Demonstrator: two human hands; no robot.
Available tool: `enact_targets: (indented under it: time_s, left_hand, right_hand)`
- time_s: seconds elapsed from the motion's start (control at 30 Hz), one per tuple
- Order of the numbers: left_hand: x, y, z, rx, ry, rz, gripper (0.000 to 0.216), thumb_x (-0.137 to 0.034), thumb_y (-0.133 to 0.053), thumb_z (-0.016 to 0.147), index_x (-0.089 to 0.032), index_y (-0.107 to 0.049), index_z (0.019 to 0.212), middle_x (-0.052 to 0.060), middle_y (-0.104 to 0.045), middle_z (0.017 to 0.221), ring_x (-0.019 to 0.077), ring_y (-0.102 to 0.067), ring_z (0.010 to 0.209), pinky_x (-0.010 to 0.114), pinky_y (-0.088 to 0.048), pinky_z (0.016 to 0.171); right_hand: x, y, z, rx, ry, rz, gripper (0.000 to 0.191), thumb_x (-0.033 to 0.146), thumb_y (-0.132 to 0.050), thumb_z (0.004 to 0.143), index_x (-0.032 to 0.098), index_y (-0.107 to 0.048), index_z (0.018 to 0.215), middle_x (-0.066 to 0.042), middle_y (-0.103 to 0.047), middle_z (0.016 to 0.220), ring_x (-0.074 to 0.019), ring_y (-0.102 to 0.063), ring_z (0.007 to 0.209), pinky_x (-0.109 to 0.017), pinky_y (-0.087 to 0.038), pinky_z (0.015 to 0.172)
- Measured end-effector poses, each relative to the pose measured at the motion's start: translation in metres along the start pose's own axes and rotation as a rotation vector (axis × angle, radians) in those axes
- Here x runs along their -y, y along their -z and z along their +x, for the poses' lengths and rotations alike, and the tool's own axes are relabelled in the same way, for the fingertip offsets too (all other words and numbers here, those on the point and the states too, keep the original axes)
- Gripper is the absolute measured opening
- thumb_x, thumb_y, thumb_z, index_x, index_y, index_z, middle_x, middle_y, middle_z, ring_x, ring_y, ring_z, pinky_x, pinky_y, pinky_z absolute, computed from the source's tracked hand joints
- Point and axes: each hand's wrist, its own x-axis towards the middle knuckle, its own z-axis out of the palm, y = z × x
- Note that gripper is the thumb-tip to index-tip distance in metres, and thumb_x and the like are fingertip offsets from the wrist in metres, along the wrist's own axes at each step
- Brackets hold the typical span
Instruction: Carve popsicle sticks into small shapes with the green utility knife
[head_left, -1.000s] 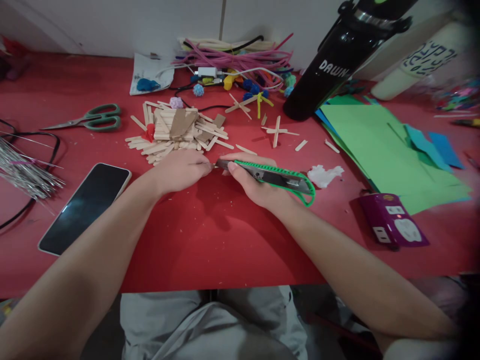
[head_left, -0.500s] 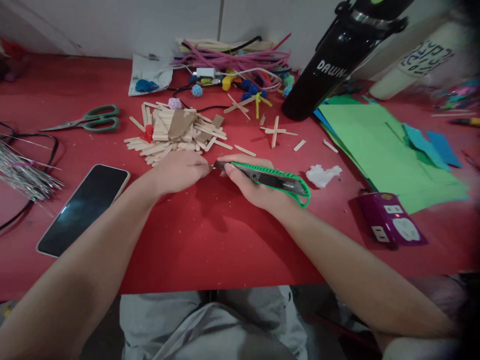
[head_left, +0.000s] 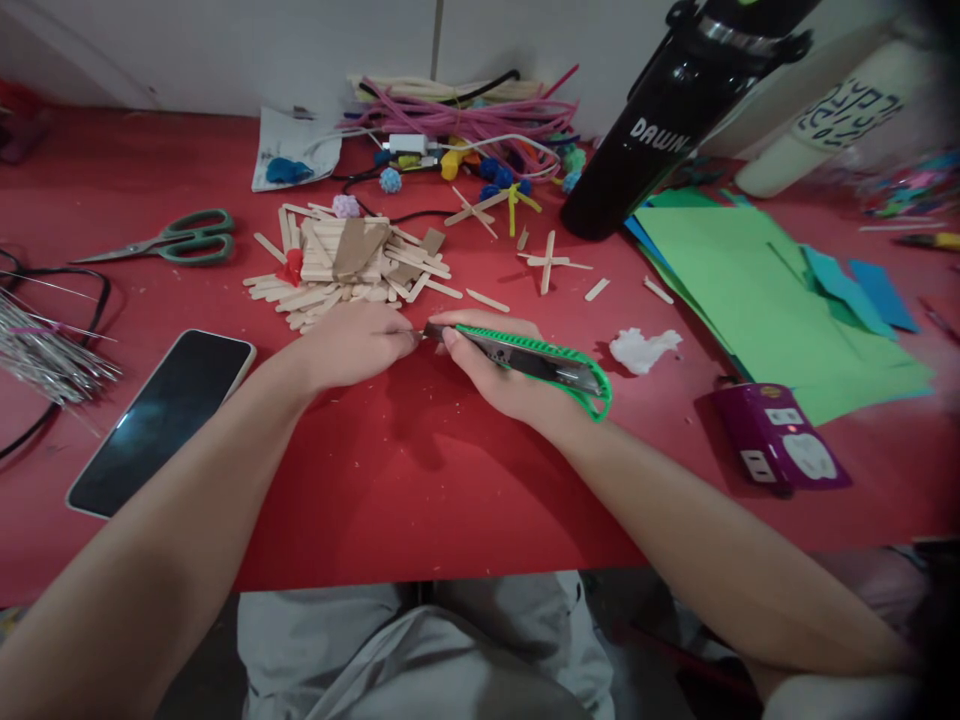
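My right hand (head_left: 502, 375) is wrapped around a green and black utility knife (head_left: 540, 362), its front end pointing left. My left hand (head_left: 364, 345) is closed in a pinch just left of the knife tip. A thin pale bit, seemingly the end of a craft stick (head_left: 422, 336), shows between the hands; the rest is hidden by my fingers. Both hands are held over the red table (head_left: 420, 500). Right behind my left hand lies a heap of craft sticks (head_left: 345, 260) with brown cardboard pieces on it.
Crossed sticks (head_left: 549, 262), stick scraps (head_left: 597, 289) and crumpled tissue (head_left: 643, 350) lie beyond the knife. Scissors (head_left: 196, 238) and a phone (head_left: 165, 420) are at left. A black bottle (head_left: 652, 130), green paper (head_left: 780, 300) and a purple socket adapter (head_left: 780, 437) stand or lie at right.
The knife's handle end and my right hand have shifted slightly left. Both hands keep their grips, and the whole view has moved a little.
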Motion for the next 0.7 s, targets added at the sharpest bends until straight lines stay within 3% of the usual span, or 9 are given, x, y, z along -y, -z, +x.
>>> enact_targets:
  time_s: [0.23,0.53,0.7]
  left_hand:
    - [0.003,-0.001,0.002,0.002,-0.015,-0.003,0.028,-0.040,-0.044,0.079,-0.020,-0.051,0.062,0.002,-0.055,0.068,0.0178,-0.051,0.070,0.033,-0.031,0.064]
    - [0.006,0.001,-0.002,0.037,-0.026,-0.224,0.019,-0.028,-0.046,0.078,-0.020,-0.055,0.063,0.001,-0.054,0.064,0.0166,-0.050,0.065,0.032,-0.034,0.062]
    - [0.005,0.001,0.000,0.044,-0.012,-0.195,0.021,-0.028,-0.046,0.080,-0.020,-0.054,0.063,0.001,-0.054,0.064,0.0172,-0.050,0.067,0.032,-0.035,0.065]
  right_hand:
    - [-0.002,-0.003,0.000,-0.032,0.041,0.031,0.019,0.038,-0.061,0.093,0.023,-0.072,0.101,-0.001,-0.077,0.084,-0.0170,-0.073,0.079,-0.031,-0.060,0.077]
    - [0.006,0.008,-0.001,0.055,-0.046,-0.021,0.022,0.037,-0.059,0.098,0.023,-0.072,0.107,-0.001,-0.077,0.091,-0.0168,-0.073,0.089,-0.031,-0.059,0.085]
    - [0.009,0.010,-0.004,0.028,-0.061,-0.055,0.023,0.038,-0.059,0.098,0.024,-0.073,0.111,-0.001,-0.077,0.096,-0.0179,-0.074,0.094,-0.033,-0.058,0.093]
